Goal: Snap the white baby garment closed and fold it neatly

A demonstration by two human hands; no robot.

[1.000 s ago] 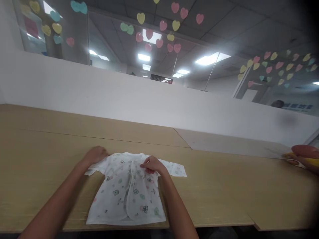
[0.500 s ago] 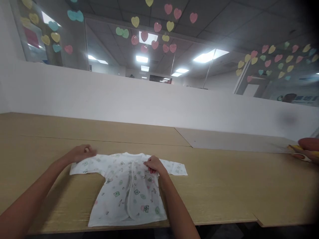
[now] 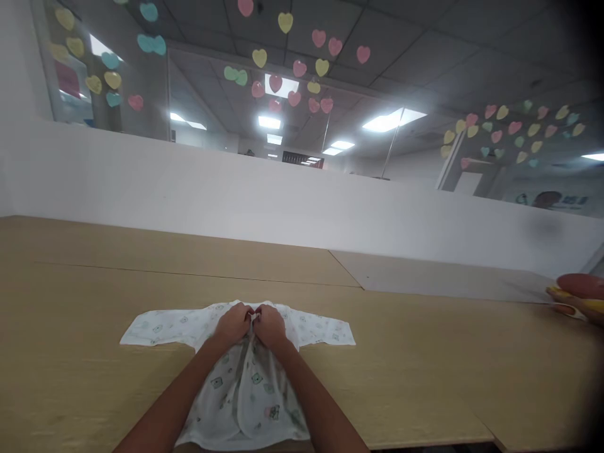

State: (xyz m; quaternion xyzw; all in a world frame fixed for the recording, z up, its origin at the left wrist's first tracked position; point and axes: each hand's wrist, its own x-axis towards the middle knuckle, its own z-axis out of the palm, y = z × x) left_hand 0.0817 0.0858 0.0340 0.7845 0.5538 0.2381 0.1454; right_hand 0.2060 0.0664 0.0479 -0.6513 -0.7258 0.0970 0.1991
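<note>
White cloth lies spread on the table in the head view: one small shirt (image 3: 257,415), printed with scattered green and pink figures, its hem near the table's front edge. Its two sleeves reach out flat, one to each side. Two bare hands meet just below the neckline, side by side. The left hand (image 3: 233,322) is narrowed to a pinch on the cloth, and the right hand (image 3: 270,324) pinches it the same way, the fingertips of the two almost touching. Two forearms cross the lower body of the shirt and hide part of it.

One wooden table (image 3: 425,358) runs across the view, with one grey panel (image 3: 448,277) toward the back right. At the far right edge sit one red rounded object (image 3: 581,285), something yellow (image 3: 557,292) beneath it and one pale loop (image 3: 569,309); the rest is cut off. Behind stands one white wall (image 3: 236,195), and above it, glass carrying three groups of paper hearts (image 3: 299,68), the middle one including two green and four yellow.
</note>
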